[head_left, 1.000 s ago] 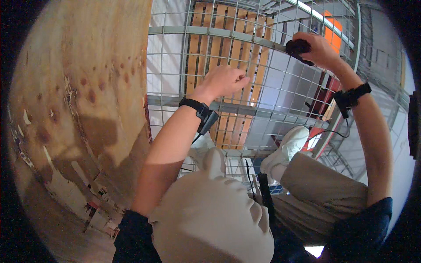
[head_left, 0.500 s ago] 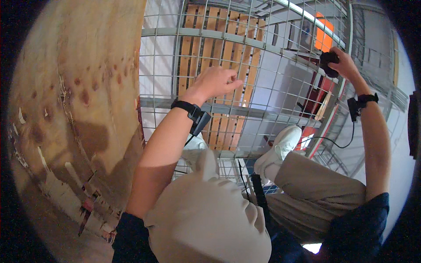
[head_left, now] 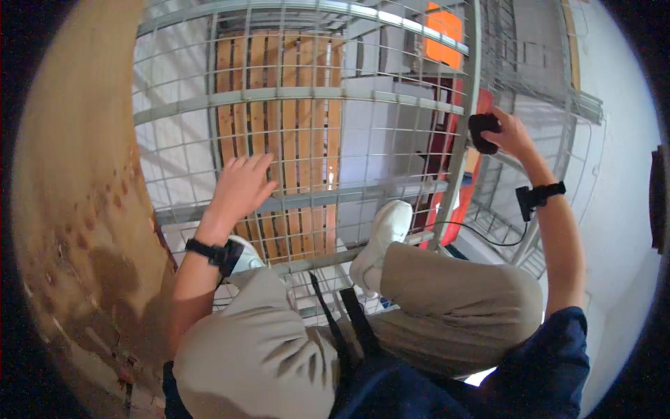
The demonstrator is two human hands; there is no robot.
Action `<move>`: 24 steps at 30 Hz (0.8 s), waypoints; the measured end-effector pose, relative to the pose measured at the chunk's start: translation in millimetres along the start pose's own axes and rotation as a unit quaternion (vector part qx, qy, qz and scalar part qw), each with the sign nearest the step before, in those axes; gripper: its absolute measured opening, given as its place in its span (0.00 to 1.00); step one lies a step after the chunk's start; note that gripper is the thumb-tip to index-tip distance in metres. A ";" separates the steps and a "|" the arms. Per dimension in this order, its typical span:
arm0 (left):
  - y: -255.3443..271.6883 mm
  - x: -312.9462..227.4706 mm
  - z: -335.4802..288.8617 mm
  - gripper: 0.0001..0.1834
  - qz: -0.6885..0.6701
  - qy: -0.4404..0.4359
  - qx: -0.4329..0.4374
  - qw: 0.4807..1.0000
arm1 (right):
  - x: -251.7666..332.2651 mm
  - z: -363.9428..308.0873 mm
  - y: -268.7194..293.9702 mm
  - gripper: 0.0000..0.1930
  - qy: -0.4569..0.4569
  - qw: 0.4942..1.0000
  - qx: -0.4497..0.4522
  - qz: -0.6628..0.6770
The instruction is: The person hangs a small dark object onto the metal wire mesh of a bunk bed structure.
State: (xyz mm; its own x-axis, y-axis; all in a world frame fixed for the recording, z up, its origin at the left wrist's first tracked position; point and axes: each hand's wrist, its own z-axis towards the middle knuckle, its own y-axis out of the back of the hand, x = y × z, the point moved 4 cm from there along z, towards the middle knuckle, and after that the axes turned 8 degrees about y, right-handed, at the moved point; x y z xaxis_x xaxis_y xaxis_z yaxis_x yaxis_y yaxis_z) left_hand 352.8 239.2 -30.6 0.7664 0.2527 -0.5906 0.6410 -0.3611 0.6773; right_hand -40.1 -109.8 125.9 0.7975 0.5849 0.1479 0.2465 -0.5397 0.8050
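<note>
My right hand (head_left: 511,134) grips a black, soft-looking wad (head_left: 483,133), perhaps a cloth or sponge, against or just beside the grey metal edge bar (head_left: 474,77) of a wire mesh panel. Over the left half of the wire mesh (head_left: 300,150), my left hand (head_left: 241,185) has its fingers apart and holds nothing. Whether its fingertips touch the wires I cannot tell. Grey crossbars (head_left: 307,93) run across the mesh.
A brown, stained wooden board (head_left: 84,174) stands along the left. Beyond the mesh are a slatted wooden pallet (head_left: 279,140), an orange panel (head_left: 444,35) and red objects (head_left: 447,98). My white shoes (head_left: 391,227) are close to the mesh. A thin cable (head_left: 488,241) hangs from my right wrist.
The view has shifted, with the mesh and pallet now further left. My left hand's fingers have spread from a curled pose. The right hand, still holding the black wad, is lower along the edge bar.
</note>
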 end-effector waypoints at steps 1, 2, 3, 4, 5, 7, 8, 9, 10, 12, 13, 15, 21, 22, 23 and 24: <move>-2.7 -0.4 -4.6 0.25 0.002 0.001 -0.013 1.000 | 3.7 -7.6 -4.6 0.21 -0.005 1.000 -0.009 0.028; -1.0 -5.3 -8.2 0.25 0.002 -0.007 -0.008 1.000 | 7.3 -12.6 -6.4 0.21 -0.007 0.998 -0.019 0.057; 4.7 -10.7 -12.4 0.29 0.037 -0.009 -0.036 0.999 | 12.6 -17.1 -7.9 0.21 -0.024 0.998 -0.011 0.061; 5.9 -13.6 -18.2 0.33 0.069 -0.013 -0.064 0.995 | 16.4 -23.4 -12.2 0.21 -0.043 0.997 -0.003 0.063; 5.2 -13.2 -26.7 0.33 0.071 -0.022 -0.059 0.995 | 16.2 -27.2 -19.7 0.21 -0.025 0.997 -0.024 0.071; 9.2 -9.2 -40.6 0.35 0.072 0.016 -0.004 0.997 | 3.3 -35.6 -23.6 0.24 -0.007 0.993 -0.083 0.083; 17.0 -5.8 -58.3 0.35 0.090 0.038 0.004 0.995 | 10.4 -29.4 -21.8 0.23 -0.077 0.988 -0.075 0.112; 16.6 -0.8 -74.7 0.35 0.098 0.047 0.012 0.994 | 3.8 -31.4 -23.4 0.23 -0.080 0.986 -0.103 0.108; 18.1 6.4 -90.7 0.34 0.084 0.063 0.017 0.994 | -6.3 -25.7 -23.6 0.23 -0.076 0.982 -0.135 0.109; 14.7 30.3 -127.4 0.34 0.096 0.087 0.033 0.991 | -15.6 -8.5 -27.0 0.21 -0.102 0.975 -0.172 0.100; 10.3 42.8 -143.5 0.35 0.114 0.088 0.041 0.989 | -22.2 1.1 -27.3 0.20 -0.111 0.970 -0.190 0.104; 7.6 51.6 -166.2 0.34 0.126 0.103 0.072 0.984 | -36.9 24.1 -28.8 0.18 -0.122 0.960 -0.230 0.099; 31.0 31.0 -222.7 0.30 0.083 0.272 0.174 0.943 | -79.8 108.9 -55.3 0.08 -0.174 0.955 -0.232 0.066; 37.0 22.7 -231.6 0.30 0.081 0.295 0.177 0.936 | -74.3 117.8 -58.0 0.07 -0.174 0.957 -0.223 0.058; 43.4 11.7 -237.1 0.29 0.077 0.316 0.176 0.929 | -67.7 118.3 -57.5 0.07 -0.134 0.957 -0.244 0.079; 52.0 5.4 -240.8 0.29 0.074 0.330 0.174 0.925 | -63.9 117.3 -58.9 0.07 -0.126 0.957 -0.245 0.088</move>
State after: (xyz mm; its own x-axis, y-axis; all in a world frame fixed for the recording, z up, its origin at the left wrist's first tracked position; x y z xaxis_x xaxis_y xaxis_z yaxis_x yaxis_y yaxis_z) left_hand 400.4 438.0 107.1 0.7771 0.6288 -0.0284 0.5625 -0.6735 0.4795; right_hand -41.1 -186.4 1.7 0.9254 0.3137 0.2126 -0.1429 -0.2309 0.9624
